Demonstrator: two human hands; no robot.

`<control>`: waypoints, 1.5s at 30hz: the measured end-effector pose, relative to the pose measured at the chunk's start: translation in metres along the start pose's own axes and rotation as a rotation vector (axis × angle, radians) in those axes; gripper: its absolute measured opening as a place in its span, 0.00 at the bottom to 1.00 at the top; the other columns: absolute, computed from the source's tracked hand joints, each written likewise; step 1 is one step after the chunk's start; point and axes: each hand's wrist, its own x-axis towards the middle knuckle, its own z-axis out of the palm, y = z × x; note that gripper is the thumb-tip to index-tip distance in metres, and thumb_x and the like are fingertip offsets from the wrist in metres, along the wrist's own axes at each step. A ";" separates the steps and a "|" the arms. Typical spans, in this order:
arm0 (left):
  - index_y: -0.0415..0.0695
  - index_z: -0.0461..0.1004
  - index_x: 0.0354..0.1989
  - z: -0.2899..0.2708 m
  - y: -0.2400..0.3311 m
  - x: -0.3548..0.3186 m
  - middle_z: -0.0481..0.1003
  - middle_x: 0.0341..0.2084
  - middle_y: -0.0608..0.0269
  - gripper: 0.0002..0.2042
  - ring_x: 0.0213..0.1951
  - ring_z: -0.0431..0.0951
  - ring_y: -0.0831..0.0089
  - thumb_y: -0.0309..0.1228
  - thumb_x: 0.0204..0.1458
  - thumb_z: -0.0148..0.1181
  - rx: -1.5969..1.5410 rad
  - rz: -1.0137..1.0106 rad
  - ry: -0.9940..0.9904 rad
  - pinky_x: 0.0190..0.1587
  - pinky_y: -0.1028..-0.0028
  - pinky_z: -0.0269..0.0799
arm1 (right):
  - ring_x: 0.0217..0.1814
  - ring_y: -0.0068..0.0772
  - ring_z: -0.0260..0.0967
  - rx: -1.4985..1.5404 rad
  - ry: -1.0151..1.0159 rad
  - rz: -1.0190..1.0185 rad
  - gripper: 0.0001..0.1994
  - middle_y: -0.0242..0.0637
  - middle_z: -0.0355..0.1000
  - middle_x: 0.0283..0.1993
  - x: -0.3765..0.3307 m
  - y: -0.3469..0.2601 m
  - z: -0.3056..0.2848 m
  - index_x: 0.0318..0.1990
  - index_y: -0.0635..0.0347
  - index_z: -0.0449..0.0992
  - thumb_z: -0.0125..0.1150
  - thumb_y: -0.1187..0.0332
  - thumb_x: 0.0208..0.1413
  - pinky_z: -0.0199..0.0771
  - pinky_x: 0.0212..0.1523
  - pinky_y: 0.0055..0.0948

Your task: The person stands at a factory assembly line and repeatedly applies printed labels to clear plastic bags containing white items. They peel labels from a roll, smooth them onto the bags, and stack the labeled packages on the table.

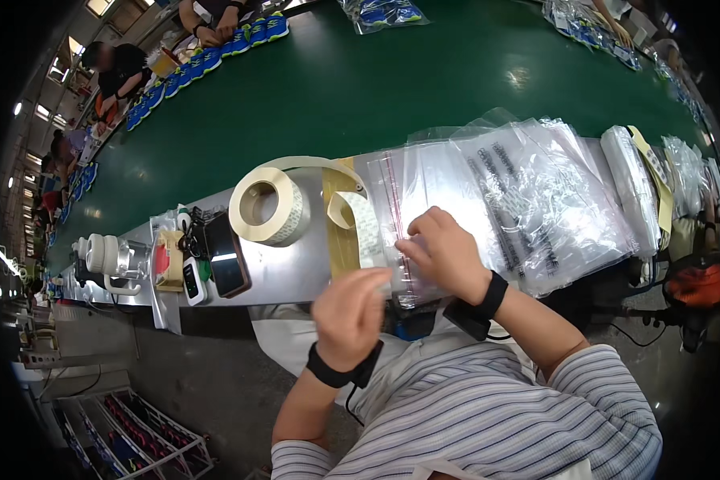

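Note:
A large roll of white labels [290, 210] lies on the metal worktop [316, 268]; its strip loops back and runs down toward me. My left hand [348, 312], slightly blurred, has its fingers pressed together at the near end of the label strip [367, 232]. Just right of it, my right hand [450, 252] rests over a clear plastic bag [440, 180], thumb and forefinger apart. Beneath that hand the bag's red-lined edge [394, 192] shows. More clear bags with dark print [544, 200] lie in a fanned pile to the right.
Left of the roll are a phone [224, 256], a small white device [194, 280] and a clear jug [132, 258]. A green conveyor belt [392, 88] runs beyond the worktop. Blue shoes [192, 70] line its far side, where other people work. A wrapped bundle [632, 188] stands right.

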 end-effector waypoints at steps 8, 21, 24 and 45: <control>0.35 0.65 0.59 0.055 -0.019 -0.037 0.71 0.55 0.49 0.34 0.59 0.68 0.55 0.51 0.52 0.59 0.372 -0.074 -0.445 0.58 0.50 0.60 | 0.41 0.42 0.64 -0.235 0.114 0.032 0.09 0.37 0.66 0.35 -0.020 0.042 0.007 0.29 0.57 0.71 0.66 0.67 0.47 0.61 0.41 0.41; 0.29 0.66 0.54 0.075 -0.023 0.060 0.73 0.50 0.42 0.25 0.51 0.75 0.56 0.43 0.66 0.38 -1.321 -0.688 -0.413 0.57 0.60 0.69 | 0.27 0.36 0.68 0.542 0.011 0.313 0.04 0.43 0.71 0.27 -0.020 0.046 -0.032 0.34 0.63 0.73 0.59 0.72 0.55 0.68 0.30 0.30; 0.31 0.67 0.50 0.114 -0.055 0.071 0.73 0.48 0.43 0.20 0.51 0.75 0.53 0.38 0.65 0.38 -2.144 -1.050 -0.283 0.56 0.56 0.72 | 0.29 0.21 0.68 0.837 0.088 0.657 0.05 0.34 0.71 0.26 -0.022 0.054 -0.043 0.34 0.63 0.70 0.54 0.71 0.61 0.68 0.31 0.24; 0.35 0.55 0.64 0.056 -0.016 0.016 0.66 0.56 0.44 0.22 0.52 0.74 0.58 0.34 0.66 0.42 -1.084 -1.058 -0.296 0.51 0.65 0.74 | 0.29 0.35 0.72 0.114 0.095 0.094 0.04 0.41 0.72 0.32 -0.023 0.034 -0.065 0.35 0.63 0.73 0.58 0.78 0.52 0.69 0.29 0.27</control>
